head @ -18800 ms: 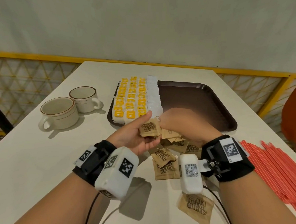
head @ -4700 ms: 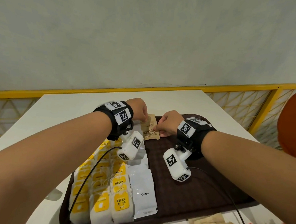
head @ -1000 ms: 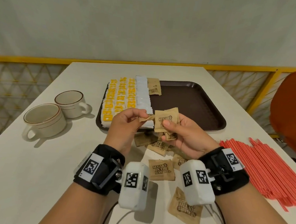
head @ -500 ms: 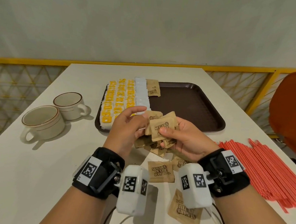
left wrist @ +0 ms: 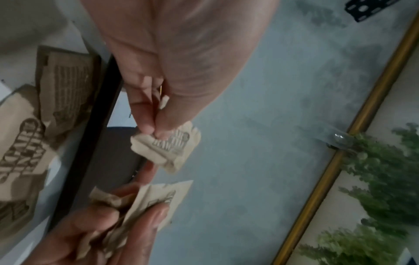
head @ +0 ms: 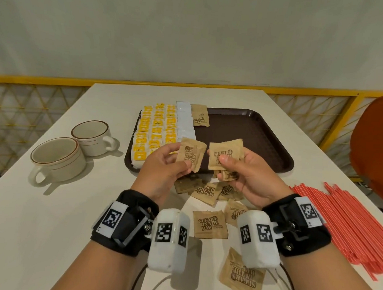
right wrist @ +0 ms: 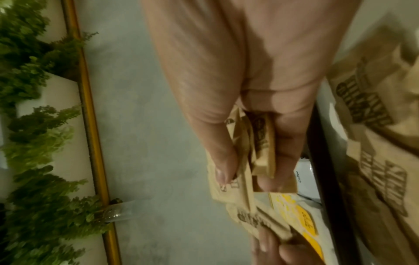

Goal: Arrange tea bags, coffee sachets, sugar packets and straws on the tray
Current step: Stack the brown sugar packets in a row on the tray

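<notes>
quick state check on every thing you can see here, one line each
left hand: pinches one sugar packet
right hand: holds a bunch of sugar packets
tray: right part bare
tea bags: in rows on tray
straws: on table, off tray
cups: upright, empty

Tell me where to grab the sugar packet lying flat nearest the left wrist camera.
Pinch the sugar packet by its right edge, coming from above and the right. It lies flat and apart from the pile, while the left wrist camera crowds its left side.
</notes>
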A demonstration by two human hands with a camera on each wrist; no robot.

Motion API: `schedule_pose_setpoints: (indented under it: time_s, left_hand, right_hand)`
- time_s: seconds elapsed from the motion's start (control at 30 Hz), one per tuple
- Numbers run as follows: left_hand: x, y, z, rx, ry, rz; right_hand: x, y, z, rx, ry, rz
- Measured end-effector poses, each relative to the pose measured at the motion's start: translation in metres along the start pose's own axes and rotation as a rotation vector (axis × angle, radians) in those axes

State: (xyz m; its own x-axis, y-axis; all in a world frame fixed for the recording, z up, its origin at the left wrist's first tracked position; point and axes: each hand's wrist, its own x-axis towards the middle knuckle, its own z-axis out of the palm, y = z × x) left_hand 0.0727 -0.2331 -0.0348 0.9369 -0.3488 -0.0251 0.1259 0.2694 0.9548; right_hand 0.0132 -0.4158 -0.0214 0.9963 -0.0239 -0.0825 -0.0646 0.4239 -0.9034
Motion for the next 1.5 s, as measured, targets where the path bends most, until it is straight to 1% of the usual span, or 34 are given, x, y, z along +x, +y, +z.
schedule_pose_setpoints:
  time_s: [0.1,0.17,0.23,0.3,0.37,0.4,0.47,0.57,0.6,0.67,0.73,0.8,0.87,1.0,1.07,1.17,1.27,1.33,1.4,1.5]
  left_hand:
    - [0.000,-0.002,0.000,0.053,-0.004,0.006]
    - [-0.001,-0.003,0.004,0.045,0.000,0.013]
    - [-0.002,-0.003,0.010,-0.072,-0.007,-0.001]
    - [-0.003,-0.002,0.016,-0.213,-0.076,-0.048]
    - [-0.005,-0.002,0.021,-0.298,-0.159,-0.114]
    - [-0.006,-0.003,0.024,-0.342,-0.178,-0.138]
    - [-0.007,-0.005,0.027,-0.412,-0.168,-0.136]
    - [-0.003,-0.008,0.025,-0.458,-0.058,-0.081]
    - [-0.002,-0.007,0.023,-0.437,-0.030,-0.069]
    - [-0.001,-0.005,0.018,-0.293,0.023,-0.063]
    - [-0.003,-0.004,0.016,-0.139,0.027,-0.058]
    - [-0.006,-0.007,0.019,-0.038,-0.037,-0.054]
    - [-0.009,-0.010,0.023,-0.017,-0.134,-0.051]
    - [-0.010,-0.009,0.023,-0.196,-0.145,-0.087]
    - [-0.008,-0.007,0.019,-0.224,-0.136,-0.088]
    - [-0.003,-0.004,0.015,-0.295,-0.048,-0.117]
    - [0.001,0.001,0.012,-0.468,0.035,-0.185]
    - [0.002,0.003,0.008,-0.635,0.035,-0.249]
    - [0.003,0.006,0.004,-0.762,0.026,-0.280]
    - [0.003,0.009,0.002,-0.804,0.027,-0.256]
  right_hand:
    - [-0.001,0.003,0.002,-0.031,-0.037,0.030]
    - [-0.001,0.006,0.005,-0.020,-0.055,0.039]
    - [0.000,0.008,0.009,0.013,-0.056,0.038]
    - [0.001,0.010,0.012,0.050,-0.052,0.036]
    - [0.002,0.012,0.015,0.090,-0.054,0.035]
    - [0.002,0.013,0.017,0.102,-0.058,0.035]
    - [0.002,0.015,0.019,0.092,-0.048,0.041]
    - [0.001,0.015,0.018,0.044,-0.002,0.052]
    - [0.000,0.015,0.017,0.028,0.009,0.057]
    - [-0.001,0.013,0.016,-0.023,0.030,0.071]
    - [-0.001,0.012,0.016,-0.096,0.064,0.086]
    - [-0.002,0.013,0.017,-0.159,0.081,0.097]
    - [-0.003,0.014,0.018,-0.171,0.083,0.097]
    - [-0.004,0.011,0.017,-0.047,-0.006,0.074]
    - [-0.004,0.008,0.015,-0.011,-0.037,0.075]
    - [-0.002,0.008,0.013,0.052,0.003,0.060]
    - [-0.001,0.007,0.012,0.084,0.051,0.033]
    - [-0.001,0.006,0.012,0.103,0.069,0.030]
    - [0.000,0.006,0.014,0.144,0.083,0.042]
    - [-0.001,0.005,0.014,0.241,0.088,0.066]
